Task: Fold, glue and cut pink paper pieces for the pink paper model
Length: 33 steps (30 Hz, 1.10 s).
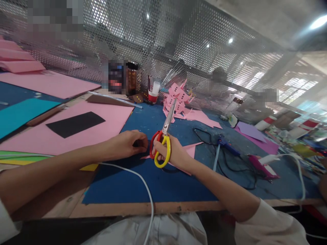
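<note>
My right hand (176, 149) is wrapped round the handles of a pair of scissors (168, 121), one loop red and one yellow. Their blades point away from me and look closed. To the left, my left hand (131, 143) is curled low over the blue mat (120, 187), thumb and fingertips brought together; whatever they may pinch is hidden. A thin pink paper scrap (145, 157) lies between the two hands. Pink paper (190, 149) shows partly beneath my right hand. Beyond the blade tips stands a heap of cut pink paper pieces (177, 95) with dark dots.
Pink sheets and a black paper rectangle (76, 124) lie at left. A glue gun (228, 145) and its cord are at right, near a magenta item (264, 166). A white cable (139, 175) crosses the front edge. A red-and-white cup (153, 97) stands before the perforated screen (158, 41).
</note>
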### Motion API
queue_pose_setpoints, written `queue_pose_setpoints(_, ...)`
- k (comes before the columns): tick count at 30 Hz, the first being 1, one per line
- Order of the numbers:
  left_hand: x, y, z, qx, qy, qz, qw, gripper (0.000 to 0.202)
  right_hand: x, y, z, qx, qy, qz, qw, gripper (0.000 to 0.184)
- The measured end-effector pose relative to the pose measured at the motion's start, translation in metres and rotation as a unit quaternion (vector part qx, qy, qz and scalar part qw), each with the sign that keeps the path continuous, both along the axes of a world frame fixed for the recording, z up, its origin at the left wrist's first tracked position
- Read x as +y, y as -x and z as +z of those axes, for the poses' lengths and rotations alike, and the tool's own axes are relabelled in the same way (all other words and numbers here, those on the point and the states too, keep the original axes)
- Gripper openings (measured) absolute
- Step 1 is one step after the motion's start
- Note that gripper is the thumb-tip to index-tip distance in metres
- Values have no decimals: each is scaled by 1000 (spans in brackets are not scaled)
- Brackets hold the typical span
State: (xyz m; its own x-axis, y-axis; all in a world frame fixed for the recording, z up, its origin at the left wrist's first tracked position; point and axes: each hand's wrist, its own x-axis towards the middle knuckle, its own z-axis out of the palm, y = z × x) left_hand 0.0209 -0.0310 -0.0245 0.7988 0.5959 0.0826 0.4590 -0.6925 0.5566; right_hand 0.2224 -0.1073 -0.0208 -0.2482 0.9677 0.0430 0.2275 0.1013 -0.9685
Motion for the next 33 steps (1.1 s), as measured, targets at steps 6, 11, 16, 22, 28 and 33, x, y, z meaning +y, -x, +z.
queue_pose_setpoints(6,2,0,-5,-3,-24,4,1000,14,-1,6,-3,18,14,-5,1000,20)
queue_pose_setpoints(11,-1,2,-5,-18,-8,16,1000,20,-8,-8,24,51,-28,-1,998,27)
queue_pose_setpoints(16,-2,0,-10,-20,-35,16,999,23,-19,-69,57,-94,-125,-105,982,33)
queue_pose_setpoints(22,-9,-10,-13,-40,-101,8,994,26,-21,-173,61,-534,-69,-306,785,46)
queue_pose_setpoints(28,-8,-28,-22,-21,-127,-2,992,28,16,-222,57,-612,7,-335,717,42)
queue_pose_setpoints(33,-9,-40,-24,-11,-142,5,990,32,71,-223,52,-635,50,-315,704,39)
